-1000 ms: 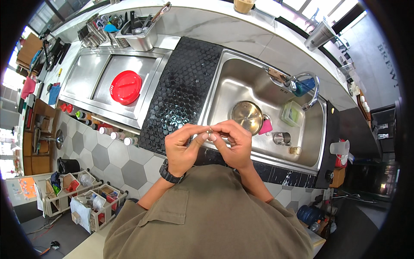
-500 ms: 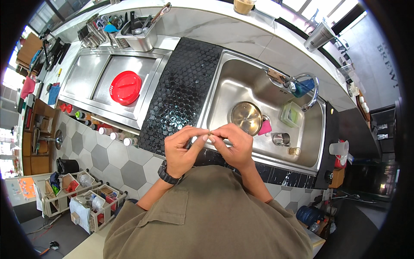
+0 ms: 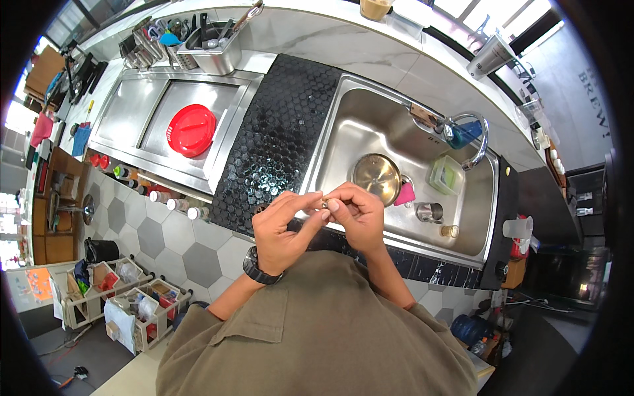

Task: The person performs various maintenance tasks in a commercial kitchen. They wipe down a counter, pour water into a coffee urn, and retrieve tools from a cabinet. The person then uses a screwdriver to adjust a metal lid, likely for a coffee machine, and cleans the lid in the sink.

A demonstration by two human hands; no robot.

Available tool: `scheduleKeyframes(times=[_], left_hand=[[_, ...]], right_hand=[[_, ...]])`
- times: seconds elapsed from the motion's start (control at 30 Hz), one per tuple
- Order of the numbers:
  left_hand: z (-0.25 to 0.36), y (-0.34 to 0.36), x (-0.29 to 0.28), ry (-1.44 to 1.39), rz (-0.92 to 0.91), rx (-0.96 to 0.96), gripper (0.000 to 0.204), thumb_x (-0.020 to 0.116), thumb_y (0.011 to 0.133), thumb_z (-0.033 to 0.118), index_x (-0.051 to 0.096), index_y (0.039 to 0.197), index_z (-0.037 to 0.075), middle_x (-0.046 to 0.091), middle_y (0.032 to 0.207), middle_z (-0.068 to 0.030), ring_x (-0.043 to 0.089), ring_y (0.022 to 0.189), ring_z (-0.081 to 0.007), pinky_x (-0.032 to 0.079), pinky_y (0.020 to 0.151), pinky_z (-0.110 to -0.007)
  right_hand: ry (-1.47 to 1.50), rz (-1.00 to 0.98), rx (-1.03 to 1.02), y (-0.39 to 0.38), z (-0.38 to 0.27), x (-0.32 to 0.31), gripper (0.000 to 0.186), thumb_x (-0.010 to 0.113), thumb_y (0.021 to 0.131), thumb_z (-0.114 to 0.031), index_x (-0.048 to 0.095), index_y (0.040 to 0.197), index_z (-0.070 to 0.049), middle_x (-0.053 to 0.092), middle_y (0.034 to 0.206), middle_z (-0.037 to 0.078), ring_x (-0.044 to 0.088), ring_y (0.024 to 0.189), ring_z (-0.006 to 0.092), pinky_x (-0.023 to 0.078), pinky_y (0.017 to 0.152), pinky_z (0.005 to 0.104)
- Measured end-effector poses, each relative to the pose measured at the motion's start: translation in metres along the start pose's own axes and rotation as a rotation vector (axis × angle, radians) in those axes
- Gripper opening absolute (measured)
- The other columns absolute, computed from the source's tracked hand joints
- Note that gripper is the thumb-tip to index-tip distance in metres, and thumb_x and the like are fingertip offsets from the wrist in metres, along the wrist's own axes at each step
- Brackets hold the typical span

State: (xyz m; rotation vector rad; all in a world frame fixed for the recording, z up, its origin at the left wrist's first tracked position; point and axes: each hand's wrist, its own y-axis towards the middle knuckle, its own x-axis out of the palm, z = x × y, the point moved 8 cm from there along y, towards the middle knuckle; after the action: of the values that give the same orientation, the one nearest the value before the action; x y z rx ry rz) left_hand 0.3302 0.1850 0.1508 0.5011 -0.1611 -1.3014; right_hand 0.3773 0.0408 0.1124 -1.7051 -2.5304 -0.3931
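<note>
Here you are at the rectangular stainless-steel sink point(image 3: 370, 119), and your right hand point(image 3: 363, 221) has a tiny, brownish, shiny object point(image 3: 324, 204) pinched at thumb and forefinger! In comes your left hand point(image 3: 281, 224), thumb and forefinger narrowly parted right at it; whether they grip, I can't tell. That little piece sits above the sink's near edge, left of the round, shiny metal pan point(image 3: 377, 179) lying inside beside the bright pink cloth point(image 3: 405, 193).
</note>
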Motion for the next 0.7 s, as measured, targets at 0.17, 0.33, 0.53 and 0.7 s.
scheduleKeyframes(times=[0.17,0.33,0.53,0.7], left_hand=[[0.014,0.004,0.004,0.109,-0.04,0.068,0.029,0.075,0.076,-0.004,0.069,0.105,-0.002,0.07,0.081,-0.0098,0.064,0.071,-0.018,0.05,0.068,-0.028],[0.015,0.008,0.006,0.145,-0.042,0.057,0.025,0.075,0.076,-0.004,0.07,0.101,-0.002,0.07,0.079,-0.0098,0.064,0.069,-0.0185,0.05,0.066,-0.029],[0.013,0.01,0.007,0.151,-0.059,0.018,0.021,0.074,0.077,-0.001,0.072,0.098,-0.001,0.069,0.077,-0.0095,0.063,0.07,-0.0181,0.049,0.066,-0.028],[0.012,0.009,0.007,0.184,-0.057,0.067,0.02,0.073,0.077,-0.001,0.073,0.097,0.001,0.069,0.077,-0.0094,0.063,0.069,-0.0195,0.049,0.066,-0.029]], right_hand=[[0.347,-0.024,0.153,-0.005,0.028,0.001,0.019,0.059,0.098,-0.013,0.063,0.1,0.006,0.064,0.083,0.009,0.061,0.069,0.0124,0.053,0.061,0.0274],[0.537,-0.012,0.246,-0.007,0.037,0.006,0.021,0.057,0.099,-0.015,0.063,0.099,0.006,0.065,0.084,0.009,0.058,0.069,0.0116,0.052,0.06,0.0275],[0.503,-0.022,0.231,-0.005,0.037,0.006,0.02,0.057,0.099,-0.014,0.062,0.099,0.005,0.064,0.083,0.008,0.057,0.068,0.0103,0.053,0.06,0.0273],[0.56,-0.026,0.236,-0.006,0.038,0.005,0.019,0.057,0.098,-0.013,0.062,0.099,0.005,0.064,0.083,0.008,0.057,0.068,0.0095,0.055,0.059,0.028]])
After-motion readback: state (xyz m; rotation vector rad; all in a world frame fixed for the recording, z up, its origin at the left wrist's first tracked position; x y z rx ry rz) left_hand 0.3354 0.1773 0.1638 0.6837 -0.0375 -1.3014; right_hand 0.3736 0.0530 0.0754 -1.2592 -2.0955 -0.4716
